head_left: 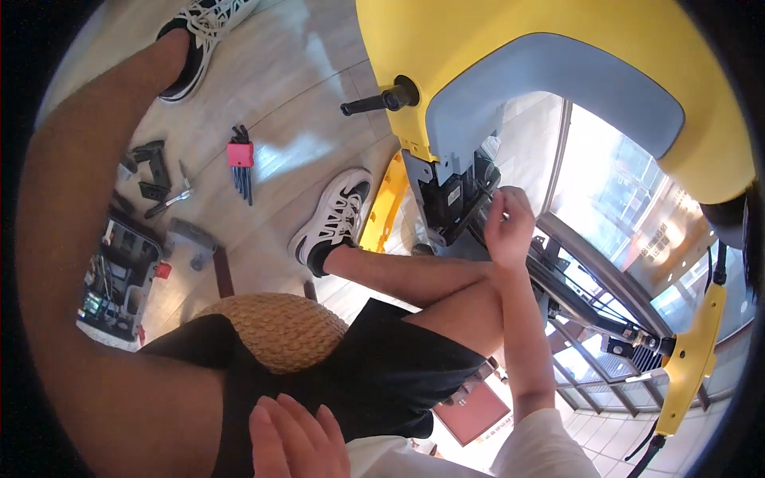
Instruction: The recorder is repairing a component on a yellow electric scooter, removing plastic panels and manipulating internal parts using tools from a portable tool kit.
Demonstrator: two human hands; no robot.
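Observation:
My right hand [510, 227] is raised beside the opened part of a large yellow machine [606, 24] with a grey panel [550, 68]. Its fingers are curled and pinched by a black boxy unit [450, 203] inside the machine. Something thin and dark shows at the fingertips, too small to name. Over my lap, at the lower edge, lies my left hand [296, 438], with its fingers stretched out and nothing seen in them. A black handle-like peg [382, 101] sticks out of the yellow body.
On the wooden floor lie a hex key set [241, 159] in a red holder, pliers [169, 203], a black bracket [155, 169] and an open toolbox [119, 279]. A yellow cover piece [386, 203] stands by my shoe. I sit on a woven stool [279, 331]. A yellow handlebar part [692, 358] is at right.

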